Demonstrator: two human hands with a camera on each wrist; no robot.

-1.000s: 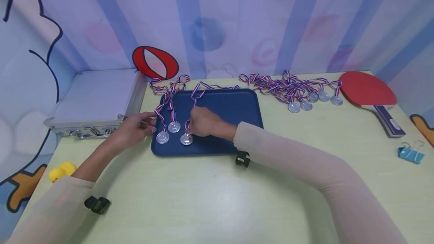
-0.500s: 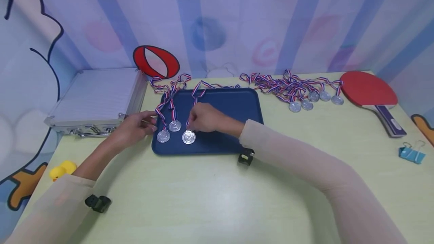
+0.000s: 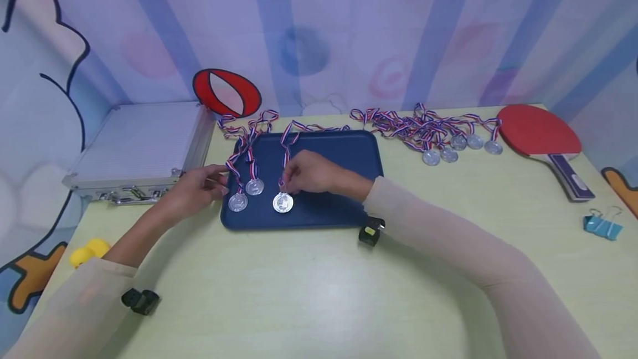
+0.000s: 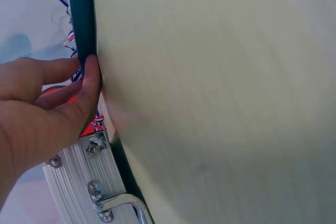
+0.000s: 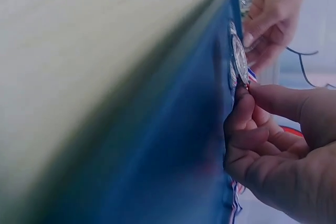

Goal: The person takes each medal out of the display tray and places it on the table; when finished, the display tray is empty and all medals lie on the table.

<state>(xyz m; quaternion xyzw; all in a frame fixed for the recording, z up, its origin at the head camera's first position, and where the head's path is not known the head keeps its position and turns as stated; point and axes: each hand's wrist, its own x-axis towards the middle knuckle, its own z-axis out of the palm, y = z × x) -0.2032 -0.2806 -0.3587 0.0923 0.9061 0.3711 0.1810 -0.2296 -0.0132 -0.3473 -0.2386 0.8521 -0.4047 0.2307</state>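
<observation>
A dark blue tray lies on the table, with two silver medals on striped ribbons at its left side: one medal nearer the front, the other medal a little behind. My left hand pinches the tray's left rim; in the left wrist view that hand has thumb and fingers on either side of the rim. With thumb and fingertips, my right hand grips a third medal by the ribbon just above its disc. That medal's ribbon runs back over the tray's far edge. The right wrist view shows this pinch close up.
Several more medals with tangled ribbons lie at the back right, near a red table tennis bat. A blue binder clip sits far right. Left are a silver case and a yellow rubber duck.
My right hand has shifted slightly to the right, drawing the third medal away from the other two. My left hand has stayed at the tray's rim.
</observation>
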